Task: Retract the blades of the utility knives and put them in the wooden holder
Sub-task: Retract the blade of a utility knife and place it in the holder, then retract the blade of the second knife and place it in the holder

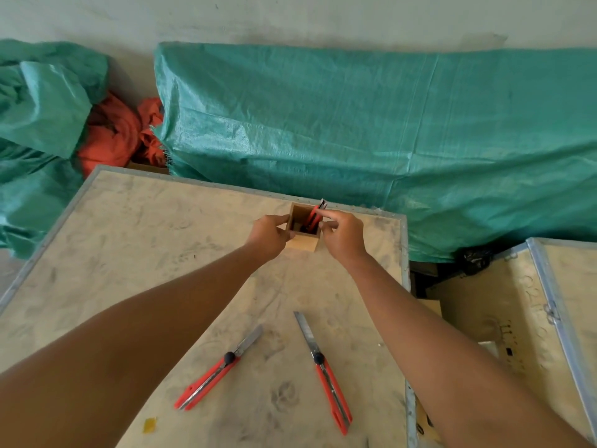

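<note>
Both hands meet at the wooden holder [303, 242] near the far edge of the plywood crate top [129, 253]: the left hand [269, 232] pinches its left wall, while the right hand [344, 232] closes its fingertips on a red utility knife [315, 215] standing tilted inside it. Two more red knives, the left one [214, 373] and the right one [326, 370], lie well apart nearer the person, blades extended.

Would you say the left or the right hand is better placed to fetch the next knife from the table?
Probably the left hand: it only steadies the wooden holder, while the right hand is at the knife standing in it. Both remaining knives lie with blades extended.
</note>
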Demonstrator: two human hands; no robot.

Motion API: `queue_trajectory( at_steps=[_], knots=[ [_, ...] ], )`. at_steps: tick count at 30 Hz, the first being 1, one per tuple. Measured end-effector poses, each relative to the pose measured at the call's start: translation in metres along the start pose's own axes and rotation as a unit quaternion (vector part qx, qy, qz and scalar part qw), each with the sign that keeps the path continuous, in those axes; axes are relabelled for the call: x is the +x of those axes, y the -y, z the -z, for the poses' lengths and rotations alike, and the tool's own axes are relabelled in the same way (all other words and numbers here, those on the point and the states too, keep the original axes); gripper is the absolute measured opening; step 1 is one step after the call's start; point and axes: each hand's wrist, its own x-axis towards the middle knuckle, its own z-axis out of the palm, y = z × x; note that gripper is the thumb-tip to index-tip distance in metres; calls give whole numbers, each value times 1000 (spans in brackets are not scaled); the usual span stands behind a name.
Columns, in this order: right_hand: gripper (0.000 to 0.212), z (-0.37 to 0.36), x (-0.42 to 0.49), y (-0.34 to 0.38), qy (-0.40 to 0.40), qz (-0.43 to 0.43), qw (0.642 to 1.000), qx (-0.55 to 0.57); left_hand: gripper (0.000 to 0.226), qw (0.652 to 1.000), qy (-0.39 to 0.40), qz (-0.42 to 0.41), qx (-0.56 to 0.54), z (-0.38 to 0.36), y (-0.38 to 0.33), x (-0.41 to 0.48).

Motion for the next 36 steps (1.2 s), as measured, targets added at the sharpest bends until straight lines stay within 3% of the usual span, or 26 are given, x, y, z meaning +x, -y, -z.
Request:
queue_trajectory(
  at_steps=[7, 16, 24, 30, 36],
  knots=[
    [28, -9, -63, 6, 9, -17, 999, 29, 44, 1000, -8, 14, -24, 10, 31, -56],
    [22, -71, -173, 26, 122, -88, 985, 83, 36, 996, -15, 79, -37, 23, 130, -168],
    [43, -127, -239, 29, 278, -141, 950, 16, 60, 982, 54, 102, 153, 9, 206, -244],
    [38, -143, -245, 32, 266, -149, 952, 10, 48, 969, 93, 62, 222, 4, 214, -256],
    [26, -161, -246, 39, 197, -206, 956, 71, 36, 981, 83, 26, 170, 3, 219, -259]
  ],
)
